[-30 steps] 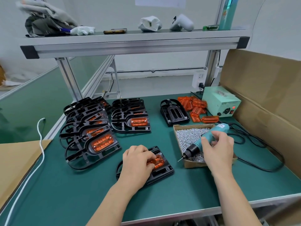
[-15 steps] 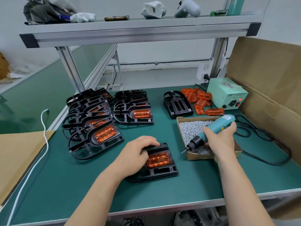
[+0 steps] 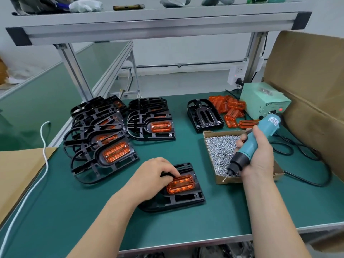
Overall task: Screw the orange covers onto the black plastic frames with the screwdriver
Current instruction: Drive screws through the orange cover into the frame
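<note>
A black plastic frame [image 3: 183,199] lies on the green mat in front of me with an orange cover [image 3: 181,184] seated in it. My left hand [image 3: 152,175] rests on the frame's left part, fingertips curled at the cover's upper edge. My right hand [image 3: 258,157] grips the teal electric screwdriver [image 3: 255,144], tilted with its bit down-left over the near end of the cardboard screw box [image 3: 210,135]. A screw seems to hang on the bit tip. One bare black frame [image 3: 204,116] lies behind the box beside loose orange covers [image 3: 230,110].
Stacks of frames with covers fitted [image 3: 115,151] fill the left and centre [image 3: 154,123]. A pale green power unit [image 3: 264,101] with a black cable [image 3: 307,161] stands at the right, against cardboard sheets [image 3: 307,81]. A white cord [image 3: 44,146] crosses cardboard at the left.
My left hand has slid off the cover to the frame's left side, uncovering the orange cover. The screwdriver has tipped more upright over the screw box. My view has dropped closer.
</note>
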`<state>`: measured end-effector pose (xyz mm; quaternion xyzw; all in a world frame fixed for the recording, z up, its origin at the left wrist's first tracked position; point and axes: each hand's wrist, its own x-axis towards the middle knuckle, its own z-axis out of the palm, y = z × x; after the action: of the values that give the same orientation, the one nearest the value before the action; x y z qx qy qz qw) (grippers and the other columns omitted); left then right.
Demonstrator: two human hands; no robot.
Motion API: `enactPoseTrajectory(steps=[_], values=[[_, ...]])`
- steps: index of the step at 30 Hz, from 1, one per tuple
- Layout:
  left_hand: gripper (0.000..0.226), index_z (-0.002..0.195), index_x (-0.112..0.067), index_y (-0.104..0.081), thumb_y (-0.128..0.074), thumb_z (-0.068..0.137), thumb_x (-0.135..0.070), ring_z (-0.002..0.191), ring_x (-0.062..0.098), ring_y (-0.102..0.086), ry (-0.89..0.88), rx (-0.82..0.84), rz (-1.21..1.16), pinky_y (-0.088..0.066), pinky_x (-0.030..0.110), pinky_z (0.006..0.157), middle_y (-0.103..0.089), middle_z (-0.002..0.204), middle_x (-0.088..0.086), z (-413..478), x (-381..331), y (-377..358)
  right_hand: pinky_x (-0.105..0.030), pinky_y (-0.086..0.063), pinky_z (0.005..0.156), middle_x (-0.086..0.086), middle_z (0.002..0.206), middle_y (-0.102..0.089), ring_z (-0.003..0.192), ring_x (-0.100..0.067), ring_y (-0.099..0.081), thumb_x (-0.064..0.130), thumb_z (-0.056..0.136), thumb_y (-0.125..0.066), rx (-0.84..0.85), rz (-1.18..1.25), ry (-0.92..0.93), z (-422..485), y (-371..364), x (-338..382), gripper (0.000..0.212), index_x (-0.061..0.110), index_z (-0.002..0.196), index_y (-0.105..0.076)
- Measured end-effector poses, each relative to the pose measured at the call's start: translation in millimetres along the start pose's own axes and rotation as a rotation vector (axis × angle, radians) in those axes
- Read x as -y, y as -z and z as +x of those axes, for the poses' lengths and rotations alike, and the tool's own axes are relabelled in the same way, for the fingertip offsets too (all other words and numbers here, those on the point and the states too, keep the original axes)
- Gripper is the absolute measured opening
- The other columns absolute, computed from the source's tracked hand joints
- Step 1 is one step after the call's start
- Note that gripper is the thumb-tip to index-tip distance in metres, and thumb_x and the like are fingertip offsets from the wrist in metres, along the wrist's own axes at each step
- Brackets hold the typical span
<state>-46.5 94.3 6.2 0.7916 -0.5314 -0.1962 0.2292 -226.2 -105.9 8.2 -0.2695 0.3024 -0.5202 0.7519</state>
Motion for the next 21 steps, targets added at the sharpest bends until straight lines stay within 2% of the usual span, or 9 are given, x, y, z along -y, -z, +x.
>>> enactPoseTrajectory(steps=[4, 10, 12, 16, 19, 21], values=[[0.019, 0.101, -0.043, -0.073, -0.069, 0.090, -0.028, 0.121, 0.005, -0.041, -0.030, -0.042, 0.028, -0.032, 0.032, 0.107, -0.053, 0.126, -0.019, 1, -8, -6, -0.016, -0.039, 0.048, 0.000, 0.070, -0.053, 0.054, -0.009, -0.047, 0.037, 0.100, -0.056, 0.094, 0.060, -0.016, 1, 8, -2, 0.023, 0.015, 0.105, -0.057], [0.015, 0.101, -0.039, -0.071, -0.071, 0.088, -0.031, 0.125, 0.009, -0.038, -0.061, 0.030, 0.199, -0.027, 0.034, 0.109, -0.049, 0.131, -0.015, 10, -23, 0, -0.019, -0.036, 0.048, 0.000, 0.065, -0.049, 0.051, -0.011, -0.044, 0.039, 0.099, -0.056, 0.113, 0.112, -0.057, 7, 10, 0, 0.027, 0.013, 0.099, -0.060], [0.012, 0.097, -0.034, -0.072, -0.072, 0.086, -0.028, 0.121, 0.011, -0.044, -0.071, 0.026, 0.163, -0.030, 0.033, 0.107, -0.053, 0.126, -0.012, 20, -31, 4, -0.019, -0.038, 0.049, 0.000, 0.065, -0.050, 0.051, -0.011, -0.045, 0.039, 0.098, -0.057, 0.096, 0.108, -0.062, 8, 10, -1, 0.026, 0.013, 0.093, -0.059], [0.011, 0.094, -0.025, -0.075, -0.070, 0.086, -0.019, 0.103, 0.016, -0.055, -0.135, -0.114, 0.042, -0.040, 0.035, 0.098, -0.063, 0.101, -0.007, 53, -58, 1, -0.021, -0.039, 0.052, 0.000, 0.065, -0.052, 0.051, -0.011, -0.047, 0.039, 0.096, -0.060, 0.087, 0.093, -0.067, 9, 10, -3, 0.026, 0.014, 0.089, -0.061], [0.019, 0.106, -0.025, -0.074, -0.067, 0.089, -0.023, 0.105, 0.018, -0.054, -0.211, -0.121, 0.105, -0.042, 0.035, 0.095, -0.068, 0.103, -0.005, 84, -82, -9, -0.020, -0.037, 0.051, 0.001, 0.065, -0.052, 0.051, -0.011, -0.046, 0.040, 0.095, -0.060, 0.100, 0.120, -0.094, 10, 10, -2, 0.027, 0.014, 0.088, -0.061], [0.027, 0.116, -0.029, -0.071, -0.068, 0.090, -0.031, 0.108, 0.019, -0.051, -0.250, -0.038, 0.194, -0.043, 0.036, 0.092, -0.067, 0.108, -0.004, 103, -96, -20, -0.019, -0.038, 0.050, 0.001, 0.064, -0.051, 0.051, -0.010, -0.045, 0.040, 0.095, -0.060, 0.109, 0.138, -0.099, 10, 10, -2, 0.028, 0.013, 0.088, -0.061]])
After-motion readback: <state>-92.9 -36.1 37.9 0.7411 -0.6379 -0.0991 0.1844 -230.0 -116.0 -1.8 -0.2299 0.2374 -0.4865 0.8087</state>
